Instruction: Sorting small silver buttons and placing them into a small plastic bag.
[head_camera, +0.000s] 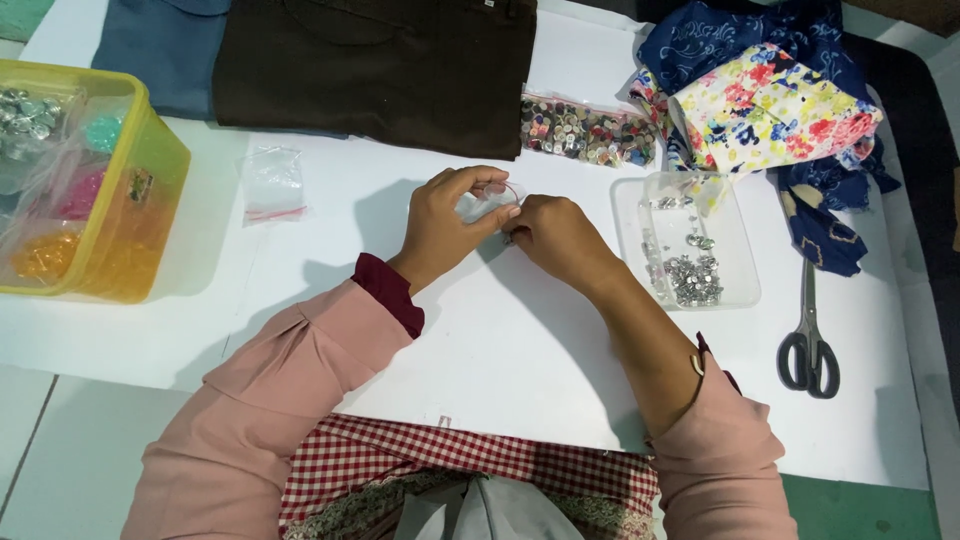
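My left hand (452, 222) and my right hand (560, 236) meet over the middle of the white table (480, 340). Both pinch a small clear plastic bag (484, 203) with a red seal line; the left holds its top edge, the right touches its side. Small silver pieces show under my right fingertips, too small to tell apart. A clear shallow tray (735, 255) with several small silver pieces lies just right of my right hand.
A bag of mixed buttons (588, 132) lies behind my hands. Black scissors (808, 345) rest at the right. Folded floral fabrics (770, 100) sit at the back right, dark brown cloth (380, 65) at the back. A yellow box (150, 200) stands left, near an empty small bag (272, 183).
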